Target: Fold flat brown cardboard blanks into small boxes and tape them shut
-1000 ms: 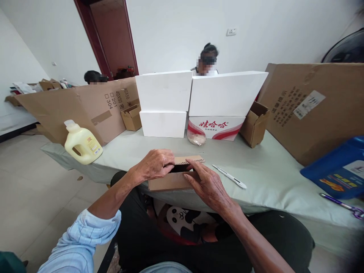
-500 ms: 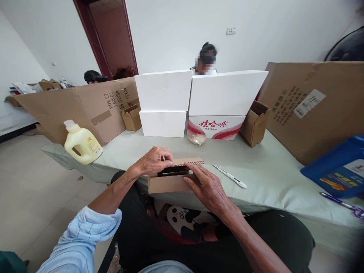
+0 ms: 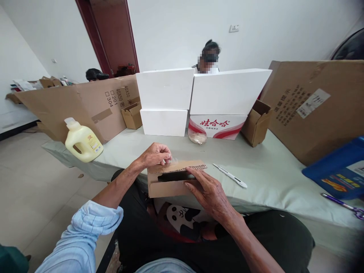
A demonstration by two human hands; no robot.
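A small brown cardboard box [image 3: 169,189] sits at the table's near edge with its top partly open and a dark inside showing. My right hand [image 3: 209,189] grips its right end, fingers over the flap and thumb against the front wall. Above the box's back left corner, my left hand [image 3: 156,154] is closed in a pinch. A bit of clear film [image 3: 174,160] shows at its fingertips, too faint to tell whether it is tape. Right of the box lies a white craft knife [image 3: 230,176].
White boxes [image 3: 165,89] are stacked at the back, beside a printed carton [image 3: 218,127] and a plastic-wrapped roll [image 3: 197,138]. A yellow jug [image 3: 83,142] stands left; a blue jug [image 3: 338,170] and purple scissors [image 3: 341,203] are right. Cardboard panels flank the table; a person [image 3: 210,57] sits opposite.
My left hand has moved slightly up and left, away from the box opening. The back flap has tipped forward over the opening, and clear film now shows by my left fingertips.
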